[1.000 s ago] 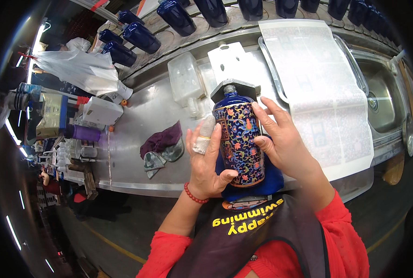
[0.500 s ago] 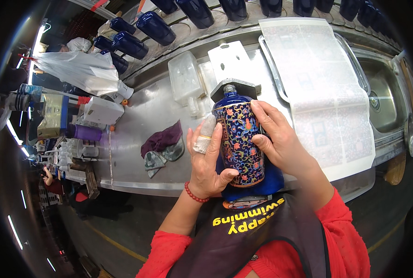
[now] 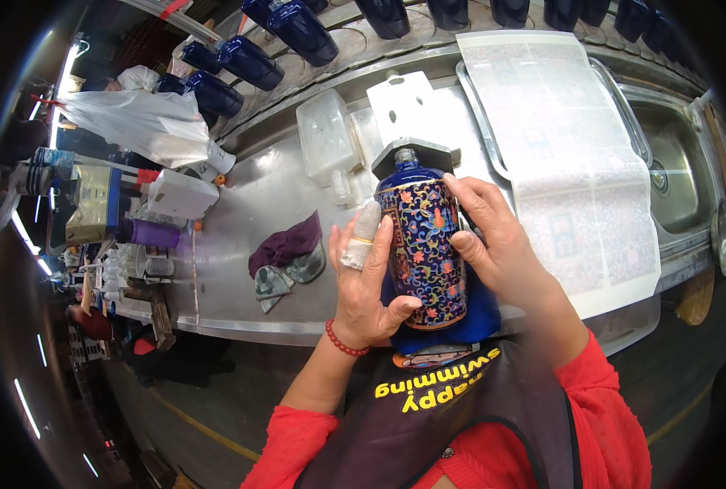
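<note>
A dark blue glass bottle (image 3: 425, 253) with a colourful floral wrap lies in front of me, its neck pointing away and seated at a dark angular holder (image 3: 412, 156). Its lower end rests on a blue cloth pad (image 3: 483, 314). Along the bottle's left side my left hand (image 3: 367, 281) is curved, thumb near the base; one finger wears a grey-white cloth finger cover (image 3: 364, 236). My right hand (image 3: 493, 244) grips the right side, fingertips at the wrap's upper edge and thumb at the side. The bottle's underside is hidden.
To the right, printed transfer sheets (image 3: 575, 187) cover a tray, beside a steel sink (image 3: 677, 171). A clear plastic container (image 3: 328, 134) and a purple cloth (image 3: 285, 244) sit on the left. Blue bottles (image 3: 302, 33) line a conveyor at the back.
The row of blue bottles at the back has shifted to the right. My right thumb and fingers have slid slightly right along the bottle's edge; my left hand is nearly still.
</note>
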A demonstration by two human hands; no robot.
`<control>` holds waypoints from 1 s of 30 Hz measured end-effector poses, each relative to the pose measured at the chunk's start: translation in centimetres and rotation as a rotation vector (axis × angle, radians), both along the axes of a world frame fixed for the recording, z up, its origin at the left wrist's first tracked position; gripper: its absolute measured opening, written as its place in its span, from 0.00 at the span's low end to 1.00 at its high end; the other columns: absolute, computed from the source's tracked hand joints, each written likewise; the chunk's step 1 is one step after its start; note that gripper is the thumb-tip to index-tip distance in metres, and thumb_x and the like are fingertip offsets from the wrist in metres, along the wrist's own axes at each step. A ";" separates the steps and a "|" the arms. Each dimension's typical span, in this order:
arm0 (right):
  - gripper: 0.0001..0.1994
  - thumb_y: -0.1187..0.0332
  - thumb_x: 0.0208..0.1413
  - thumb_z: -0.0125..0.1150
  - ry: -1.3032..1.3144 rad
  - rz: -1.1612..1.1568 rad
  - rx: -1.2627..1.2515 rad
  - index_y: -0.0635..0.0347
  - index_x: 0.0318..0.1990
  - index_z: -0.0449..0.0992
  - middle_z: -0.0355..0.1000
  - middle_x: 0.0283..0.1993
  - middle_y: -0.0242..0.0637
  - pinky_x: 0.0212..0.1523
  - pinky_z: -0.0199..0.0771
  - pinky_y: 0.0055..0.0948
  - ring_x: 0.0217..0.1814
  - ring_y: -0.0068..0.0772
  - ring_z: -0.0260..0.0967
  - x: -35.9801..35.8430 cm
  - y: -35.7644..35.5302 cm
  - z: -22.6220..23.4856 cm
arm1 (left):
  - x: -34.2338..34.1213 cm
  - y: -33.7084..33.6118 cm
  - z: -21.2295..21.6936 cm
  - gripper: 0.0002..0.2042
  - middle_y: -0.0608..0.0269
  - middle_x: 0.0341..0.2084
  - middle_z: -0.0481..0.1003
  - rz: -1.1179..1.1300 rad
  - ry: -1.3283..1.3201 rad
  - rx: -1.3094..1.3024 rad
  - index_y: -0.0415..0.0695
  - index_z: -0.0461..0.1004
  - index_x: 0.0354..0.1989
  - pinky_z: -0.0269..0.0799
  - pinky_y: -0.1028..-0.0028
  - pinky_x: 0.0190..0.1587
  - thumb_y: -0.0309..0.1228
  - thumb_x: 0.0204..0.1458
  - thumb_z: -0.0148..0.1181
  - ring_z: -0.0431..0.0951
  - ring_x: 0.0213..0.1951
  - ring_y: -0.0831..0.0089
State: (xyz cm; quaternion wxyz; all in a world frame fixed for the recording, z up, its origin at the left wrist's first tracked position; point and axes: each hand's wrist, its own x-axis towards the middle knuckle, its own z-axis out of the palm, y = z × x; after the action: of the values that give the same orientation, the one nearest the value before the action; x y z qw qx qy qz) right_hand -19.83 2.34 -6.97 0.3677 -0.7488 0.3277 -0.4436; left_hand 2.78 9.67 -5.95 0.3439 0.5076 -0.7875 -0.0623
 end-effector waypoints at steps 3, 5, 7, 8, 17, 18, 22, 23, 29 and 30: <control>0.29 0.57 0.68 0.59 0.020 0.011 -0.012 0.58 0.71 0.66 0.64 0.62 0.50 0.63 0.68 0.39 0.63 0.49 0.66 0.0 -0.1 -0.1 | 0.0 0.0 0.0 0.48 0.37 0.67 0.65 0.000 0.002 0.000 0.33 0.61 0.72 0.37 0.40 0.72 0.69 0.60 0.46 0.61 0.68 0.40; 0.28 0.56 0.68 0.60 0.015 0.022 0.010 0.59 0.71 0.66 0.64 0.62 0.50 0.63 0.68 0.38 0.63 0.49 0.67 0.0 -0.1 -0.1 | 0.0 0.0 0.0 0.48 0.37 0.67 0.65 0.000 0.003 -0.001 0.33 0.61 0.72 0.37 0.40 0.72 0.69 0.60 0.46 0.61 0.68 0.40; 0.27 0.57 0.68 0.60 -0.026 0.008 0.040 0.59 0.70 0.68 0.64 0.62 0.50 0.63 0.68 0.39 0.63 0.49 0.67 0.0 0.0 0.0 | 0.0 0.0 0.0 0.48 0.37 0.67 0.65 -0.003 0.005 -0.003 0.33 0.61 0.72 0.37 0.40 0.72 0.69 0.59 0.46 0.61 0.68 0.40; 0.27 0.57 0.68 0.60 -0.037 0.002 0.047 0.59 0.69 0.68 0.65 0.61 0.49 0.63 0.68 0.39 0.63 0.49 0.67 -0.1 0.0 0.0 | 0.0 0.0 0.0 0.48 0.37 0.67 0.65 0.001 0.000 0.001 0.33 0.61 0.72 0.37 0.40 0.72 0.69 0.59 0.46 0.61 0.68 0.40; 0.25 0.58 0.68 0.60 0.008 -0.009 -0.022 0.60 0.67 0.71 0.65 0.60 0.48 0.61 0.69 0.39 0.61 0.48 0.67 -0.2 -0.3 0.2 | 0.0 0.0 0.2 0.48 0.37 0.67 0.65 0.005 -0.007 0.010 0.34 0.61 0.72 0.38 0.39 0.72 0.69 0.59 0.46 0.61 0.68 0.40; 0.24 0.58 0.68 0.60 -0.022 -0.010 0.004 0.60 0.66 0.71 0.65 0.60 0.49 0.62 0.69 0.39 0.61 0.48 0.67 -0.2 -0.3 0.3 | 0.0 0.0 0.2 0.48 0.37 0.66 0.65 0.007 -0.013 0.009 0.34 0.61 0.72 0.38 0.39 0.72 0.69 0.59 0.46 0.61 0.68 0.40; 0.23 0.58 0.68 0.60 -0.011 -0.029 -0.023 0.59 0.66 0.72 0.65 0.60 0.49 0.62 0.69 0.39 0.61 0.49 0.67 -0.3 -0.3 0.3 | 0.0 0.0 0.2 0.48 0.38 0.66 0.66 0.010 -0.017 -0.010 0.34 0.62 0.72 0.38 0.40 0.72 0.70 0.59 0.46 0.61 0.68 0.40; 0.23 0.58 0.68 0.59 0.020 -0.039 -0.055 0.59 0.66 0.72 0.65 0.60 0.49 0.62 0.69 0.39 0.61 0.49 0.67 -0.3 -0.4 0.3 | -0.1 -0.1 0.3 0.48 0.38 0.65 0.67 0.020 -0.017 -0.004 0.34 0.63 0.71 0.38 0.40 0.72 0.70 0.59 0.47 0.61 0.68 0.40; 0.23 0.57 0.69 0.58 -0.027 -0.040 -0.029 0.60 0.66 0.71 0.64 0.60 0.49 0.62 0.69 0.40 0.62 0.50 0.66 -0.6 -0.8 0.2 | -0.8 1.0 2.4 0.46 0.39 0.63 0.69 -0.005 -0.087 -0.036 0.37 0.69 0.67 0.35 0.43 0.73 0.69 0.56 0.52 0.62 0.68 0.42; 0.24 0.58 0.69 0.58 -0.026 -0.045 -0.021 0.61 0.66 0.71 0.64 0.61 0.50 0.62 0.69 0.40 0.63 0.50 0.66 -0.6 -0.8 0.2 | -1.1 1.6 2.8 0.45 0.40 0.63 0.70 -0.026 -0.125 -0.024 0.38 0.70 0.67 0.34 0.43 0.73 0.69 0.55 0.53 0.61 0.68 0.42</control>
State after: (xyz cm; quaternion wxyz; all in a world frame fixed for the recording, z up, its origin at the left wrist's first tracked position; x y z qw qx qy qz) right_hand -20.47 1.55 -6.80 0.3540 -0.7394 0.3350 -0.4645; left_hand 1.66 11.23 -3.18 0.2992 0.4962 -0.8146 -0.0257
